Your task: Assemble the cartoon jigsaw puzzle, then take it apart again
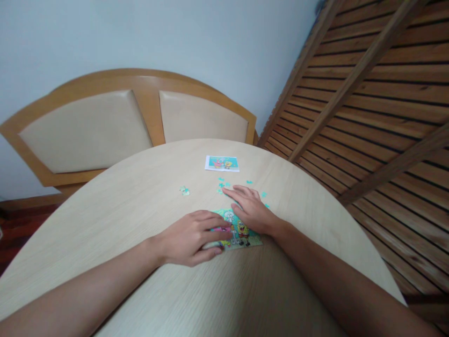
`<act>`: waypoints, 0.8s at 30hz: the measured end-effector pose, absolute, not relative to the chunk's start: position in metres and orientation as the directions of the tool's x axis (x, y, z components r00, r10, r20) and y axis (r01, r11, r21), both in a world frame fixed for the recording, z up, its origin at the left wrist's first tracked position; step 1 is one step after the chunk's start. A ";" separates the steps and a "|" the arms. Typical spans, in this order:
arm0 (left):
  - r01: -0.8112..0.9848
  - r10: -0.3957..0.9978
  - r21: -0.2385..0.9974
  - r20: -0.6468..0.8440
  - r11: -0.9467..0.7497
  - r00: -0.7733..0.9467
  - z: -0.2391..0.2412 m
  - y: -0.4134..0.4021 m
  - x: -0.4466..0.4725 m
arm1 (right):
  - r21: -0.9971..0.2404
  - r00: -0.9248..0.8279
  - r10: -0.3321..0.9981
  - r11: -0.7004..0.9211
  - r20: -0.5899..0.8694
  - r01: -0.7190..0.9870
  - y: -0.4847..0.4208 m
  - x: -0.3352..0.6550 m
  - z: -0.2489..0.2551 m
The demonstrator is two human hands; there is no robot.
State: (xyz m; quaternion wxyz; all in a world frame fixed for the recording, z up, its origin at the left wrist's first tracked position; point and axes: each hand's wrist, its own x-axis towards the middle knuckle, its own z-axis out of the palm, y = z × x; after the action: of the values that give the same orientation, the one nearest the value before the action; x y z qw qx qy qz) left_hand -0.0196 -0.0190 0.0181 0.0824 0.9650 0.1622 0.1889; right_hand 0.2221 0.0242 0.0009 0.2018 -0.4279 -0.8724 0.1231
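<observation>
A partly joined jigsaw puzzle (pixel 242 234) with cartoon figures lies flat on the table in front of me. My left hand (pixel 194 236) rests over its left side, fingers stretched out across the picture and covering part of it. Over the puzzle's upper right reaches my right hand (pixel 250 206), fingers extended and apart. Its index fingertip is close to a small cluster of loose turquoise puzzle pieces (pixel 221 185); whether it touches one I cannot tell. Both hands appear to hold nothing.
A printed reference picture (pixel 222 164) lies beyond the pieces. A few joined pieces (pixel 184 191) sit to the left, and several loose pieces (pixel 264 194) to the right. Past the round table (pixel 147 187) stand a padded wooden bench back (pixel 140 84) and a slatted wooden panel (pixel 351 103).
</observation>
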 end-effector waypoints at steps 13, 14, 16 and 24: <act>0.288 0.353 0.232 0.324 -0.929 0.878 0.016 -0.018 -0.019 | -0.406 -0.247 0.893 0.398 0.375 0.823 0.039 0.231 -0.009; 0.289 0.355 0.233 0.325 -0.928 0.877 0.016 -0.018 -0.019 | -0.403 -0.236 0.891 0.394 0.388 0.826 0.039 0.231 -0.009; 0.293 0.357 0.230 0.322 -0.928 0.877 0.016 -0.018 -0.019 | -0.394 -0.248 0.881 0.411 0.403 0.822 0.039 0.231 -0.007; 0.246 0.302 0.204 0.323 -0.947 0.897 0.019 -0.018 -0.017 | -0.338 -0.594 0.766 0.642 0.245 0.688 0.030 0.216 0.004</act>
State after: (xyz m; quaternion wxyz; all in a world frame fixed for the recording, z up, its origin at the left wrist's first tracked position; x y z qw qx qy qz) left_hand -0.0170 -0.0183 0.0185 0.0793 0.9707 0.1413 0.1777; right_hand 0.2160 0.0299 0.0036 0.1864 -0.4101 -0.8867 0.1043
